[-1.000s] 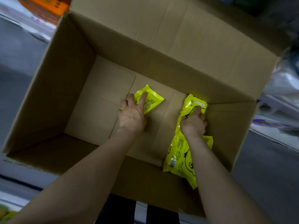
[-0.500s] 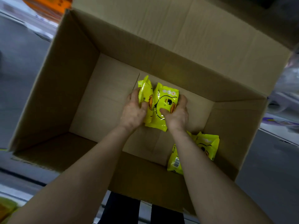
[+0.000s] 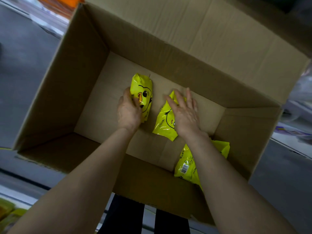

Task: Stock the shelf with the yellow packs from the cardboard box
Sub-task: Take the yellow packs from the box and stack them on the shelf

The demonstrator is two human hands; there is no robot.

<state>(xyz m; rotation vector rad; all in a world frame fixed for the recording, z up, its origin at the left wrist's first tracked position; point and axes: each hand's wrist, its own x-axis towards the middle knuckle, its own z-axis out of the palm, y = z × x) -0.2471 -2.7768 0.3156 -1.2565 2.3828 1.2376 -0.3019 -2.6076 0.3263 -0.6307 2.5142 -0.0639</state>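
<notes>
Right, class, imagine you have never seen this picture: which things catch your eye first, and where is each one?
Bright yellow on brown strikes first, inside the big open cardboard box. The left hand grips a duck-faced yellow pack mid-floor; the right hand spreads straight fingers over a second yellow pack beside it. A third yellow pack lies in the near right corner.

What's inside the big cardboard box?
The cardboard box holds three yellow packs: the first pack gripped by the left hand, the second pack under the right hand, the third pack partly covered by the right forearm.
</notes>
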